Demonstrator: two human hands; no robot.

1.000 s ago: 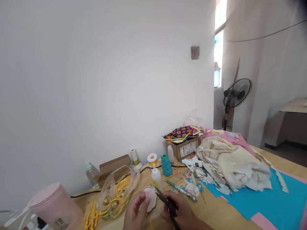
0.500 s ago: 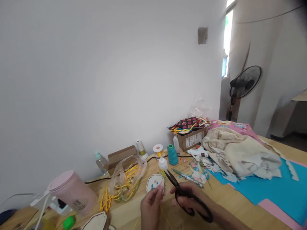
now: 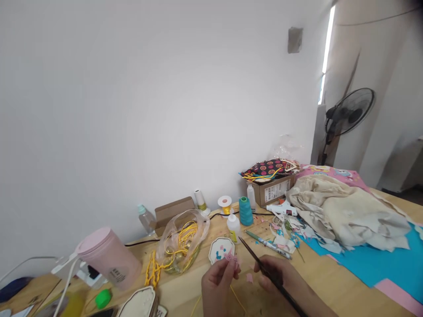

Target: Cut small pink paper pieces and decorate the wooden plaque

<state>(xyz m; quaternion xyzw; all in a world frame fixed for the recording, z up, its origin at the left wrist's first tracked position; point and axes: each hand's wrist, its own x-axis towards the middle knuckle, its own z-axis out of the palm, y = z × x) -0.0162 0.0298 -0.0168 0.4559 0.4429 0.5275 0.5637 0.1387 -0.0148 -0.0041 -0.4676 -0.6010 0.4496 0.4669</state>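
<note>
At the bottom centre of the frame, the left hand (image 3: 216, 286) pinches a small pink scrap (image 3: 230, 258) between closed fingertips, while just right of it the right hand (image 3: 280, 277) is curled shut around one pair of dark scissors (image 3: 264, 275), whose long axis runs diagonally with the closed blades pointing to the upper left, toward the scrap. Just beyond on the wooden table (image 3: 330, 290) lies one pale shaped plaque (image 3: 220, 250), with one clear bag of yellow cord (image 3: 181, 241) to its left, one pink tumbler (image 3: 110, 260) further left, and one teal thread cone (image 3: 245, 211) behind
</note>
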